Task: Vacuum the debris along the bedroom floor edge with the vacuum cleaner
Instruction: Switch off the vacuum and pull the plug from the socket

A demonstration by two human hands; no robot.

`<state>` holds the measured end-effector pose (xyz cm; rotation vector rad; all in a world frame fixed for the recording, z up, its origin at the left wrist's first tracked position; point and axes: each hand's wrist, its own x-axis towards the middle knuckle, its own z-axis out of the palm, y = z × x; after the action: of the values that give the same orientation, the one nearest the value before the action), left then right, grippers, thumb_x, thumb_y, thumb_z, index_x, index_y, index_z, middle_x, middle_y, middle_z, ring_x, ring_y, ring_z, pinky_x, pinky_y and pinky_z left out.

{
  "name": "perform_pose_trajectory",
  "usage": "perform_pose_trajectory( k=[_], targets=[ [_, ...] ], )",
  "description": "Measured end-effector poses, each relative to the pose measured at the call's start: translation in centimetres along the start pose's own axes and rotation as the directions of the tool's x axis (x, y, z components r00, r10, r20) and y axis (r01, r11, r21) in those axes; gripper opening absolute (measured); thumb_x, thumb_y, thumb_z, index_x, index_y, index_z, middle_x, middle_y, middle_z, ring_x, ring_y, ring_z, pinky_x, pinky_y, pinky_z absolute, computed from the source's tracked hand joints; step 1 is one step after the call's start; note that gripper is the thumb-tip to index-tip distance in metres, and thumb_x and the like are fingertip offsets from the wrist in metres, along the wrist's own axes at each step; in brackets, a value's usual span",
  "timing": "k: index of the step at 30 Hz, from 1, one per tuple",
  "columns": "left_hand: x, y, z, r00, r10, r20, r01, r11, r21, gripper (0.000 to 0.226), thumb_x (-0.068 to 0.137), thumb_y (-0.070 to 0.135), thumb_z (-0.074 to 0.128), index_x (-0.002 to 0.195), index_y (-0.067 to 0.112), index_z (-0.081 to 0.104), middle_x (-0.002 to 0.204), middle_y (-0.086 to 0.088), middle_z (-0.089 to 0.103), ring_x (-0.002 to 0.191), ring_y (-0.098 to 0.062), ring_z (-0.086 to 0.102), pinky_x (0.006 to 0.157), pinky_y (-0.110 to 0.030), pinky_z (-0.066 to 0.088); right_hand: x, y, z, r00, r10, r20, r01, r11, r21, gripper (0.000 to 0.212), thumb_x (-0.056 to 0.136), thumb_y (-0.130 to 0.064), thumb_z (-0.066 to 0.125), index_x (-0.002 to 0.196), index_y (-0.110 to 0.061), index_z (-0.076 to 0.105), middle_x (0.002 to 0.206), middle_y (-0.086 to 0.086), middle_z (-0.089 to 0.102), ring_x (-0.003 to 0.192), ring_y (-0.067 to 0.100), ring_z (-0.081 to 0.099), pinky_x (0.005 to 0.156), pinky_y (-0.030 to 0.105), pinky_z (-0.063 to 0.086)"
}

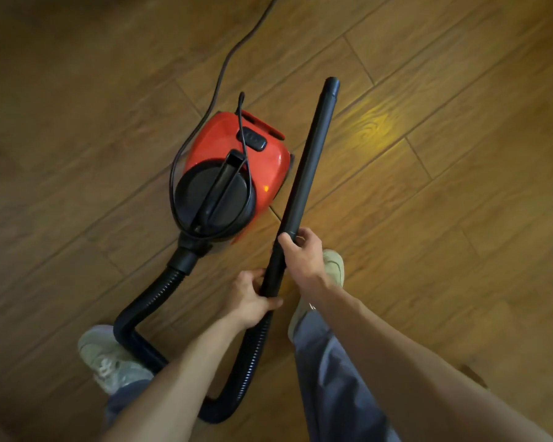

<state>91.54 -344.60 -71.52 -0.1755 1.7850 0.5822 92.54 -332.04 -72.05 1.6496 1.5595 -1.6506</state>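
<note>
I look straight down at a person's two bare arms reaching forward. The right hand [302, 252] is curled around a black vacuum wand [310, 148], gripping it at a joint in the tube. The left hand [253, 298] is closed around the same wand lower down, just where it meets the ribbed black hose [253, 355]. The two hands are near each other but not touching. The wand slants up and to the right, away from the person, and I cannot tell whether its open tip touches the floor.

The vacuum cleaner [268, 161], a small red canister with a round black lid and a black carry handle [221, 186], sits on the wooden floor [460, 218] just left of the wand, ahead of the hands. Its hose leaves the near end, bends left, passes just beside the left shoe [109, 358], then loops low between the legs and rises to the left hand. A dark power cord [222, 71] loops over the canister and trails away to the top edge.

The right shoe [334, 266] stands under the right wrist, with a blue-grey trouser leg [332, 378] behind it.

Bare floorboards spread wide on the right, where a yellow patch of light [377, 122] falls, and on the left.
</note>
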Motion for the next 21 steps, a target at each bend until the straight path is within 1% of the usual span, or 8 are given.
perform_pose_trajectory(
  k=[2,3,5,7,9,14,18,21],
  targets=[
    [1.2,0.3,0.4,1.0,0.004,-0.01,-0.004,1.0,0.027,0.064,0.075,0.02,0.084,0.133,0.015,0.056,0.114,-0.004,0.06,0.099,-0.02,0.061,0.08,-0.024,0.047,1.2,-0.6,-0.5,0.999,-0.025,-0.038,0.022,0.995,-0.097,0.025,0.088,-0.02,0.066,0.109,-0.014,0.053,0.094,0.007,0.067,0.086,0.023,0.065,0.072,0.035,0.054],
    [1.7,0.5,0.4,1.0,0.012,-0.012,-0.011,0.999,0.041,0.055,0.076,0.019,0.083,0.127,0.014,0.061,0.102,-0.001,0.062,0.087,-0.015,0.06,0.068,-0.016,0.044,1.8,-1.1,-0.7,0.991,-0.106,-0.087,0.085,0.971,-0.223,0.038,0.086,-0.019,0.069,0.117,-0.014,0.049,0.103,0.006,0.063,0.096,0.023,0.062,0.08,0.034,0.052],
    [2.3,0.8,0.4,1.0,0.014,-0.016,-0.013,0.998,0.069,0.038,0.077,0.019,0.081,0.112,0.015,0.067,0.082,0.008,0.059,0.071,-0.007,0.056,0.052,-0.009,0.035,3.1,-2.7,-0.9,0.937,-0.333,-0.108,0.234,0.824,-0.517,0.063,0.082,-0.017,0.073,0.135,-0.009,0.041,0.127,0.01,0.051,0.117,0.026,0.049,0.099,0.034,0.042],
    [2.6,0.9,0.4,0.999,0.017,-0.043,-0.012,0.995,0.101,0.035,0.076,0.024,0.082,0.107,0.018,0.068,0.079,0.012,0.06,0.075,-0.009,0.06,0.054,-0.013,0.034,4.1,-5.1,-0.6,0.858,-0.513,0.036,0.415,0.65,-0.637,0.071,0.08,-0.014,0.074,0.141,-0.005,0.038,0.134,0.013,0.045,0.124,0.03,0.043,0.105,0.036,0.038],
    [2.9,0.7,0.7,0.996,0.022,-0.085,-0.012,0.993,0.115,0.046,0.073,0.028,0.083,0.115,0.018,0.066,0.092,0.006,0.065,0.083,-0.013,0.061,0.063,-0.02,0.038,5.1,-7.4,0.2,0.781,-0.586,0.213,0.545,0.474,-0.691,0.075,0.079,-0.01,0.071,0.145,-0.004,0.037,0.138,0.014,0.044,0.125,0.033,0.043,0.105,0.04,0.041],
    [3.1,0.9,0.5,0.994,-0.006,-0.114,0.02,0.992,0.123,0.067,0.075,0.029,0.083,0.136,0.019,0.057,0.133,-0.004,0.058,0.117,-0.022,0.056,0.087,-0.028,0.043,7.3,-11.5,2.2,0.726,-0.449,0.52,0.647,0.19,-0.739,0.089,0.083,-0.014,0.071,0.155,-0.006,0.019,0.158,0.01,0.024,0.144,0.031,0.024,0.113,0.045,0.037],
    [3.4,0.6,0.0,0.996,-0.014,-0.091,0.026,0.99,0.135,0.071,0.078,0.03,0.081,0.141,0.019,0.05,0.138,-0.004,0.054,0.123,-0.023,0.054,0.095,-0.031,0.043,8.2,-12.1,3.3,0.714,-0.398,0.576,0.665,0.125,-0.737,0.09,0.083,-0.02,0.074,0.155,-0.01,0.022,0.158,0.004,0.023,0.146,0.027,0.023,0.113,0.045,0.038],
    [3.7,0.4,-0.1,0.997,-0.018,-0.079,0.029,0.989,0.144,0.073,0.079,0.031,0.081,0.143,0.02,0.047,0.14,-0.004,0.053,0.125,-0.023,0.053,0.1,-0.034,0.043,8.4,-12.2,3.2,0.742,-0.363,0.564,0.635,0.11,-0.764,0.088,0.085,-0.021,0.07,0.157,-0.013,0.019,0.162,0.0,0.017,0.149,0.023,0.018,0.114,0.048,0.034]
  ],
)
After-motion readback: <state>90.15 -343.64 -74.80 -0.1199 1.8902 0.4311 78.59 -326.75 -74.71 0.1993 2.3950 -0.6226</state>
